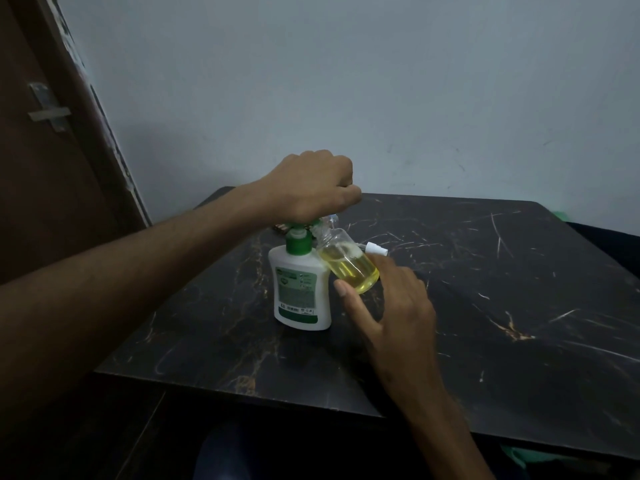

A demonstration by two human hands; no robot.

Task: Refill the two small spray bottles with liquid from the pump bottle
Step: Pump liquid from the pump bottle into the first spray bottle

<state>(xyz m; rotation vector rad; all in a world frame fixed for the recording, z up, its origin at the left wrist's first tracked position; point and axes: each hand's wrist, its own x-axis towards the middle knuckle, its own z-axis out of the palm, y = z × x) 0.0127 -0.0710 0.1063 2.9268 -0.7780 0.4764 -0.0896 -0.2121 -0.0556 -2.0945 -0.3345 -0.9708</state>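
A pump bottle is pressed from above while a small spray bottle is held tilted at its spout.

A dark marble-patterned table [485, 306] is set against a pale wall [346, 81], with a brown door [41, 168] at the left. The white pump bottle [300, 289] is stood upright near the table's middle; its green collar is seen, and its green-and-white label carries print too small to be read. The left hand [311, 188] is curled into a fist over the green pump head, which is pressed under it. The right hand [391, 306] is closed round the small spray bottle [349, 265], pinched between thumb and fingers, tilted with its neck under the spout and about half filled with yellow liquid. A small white cap [375, 249] is seen just behind this bottle.
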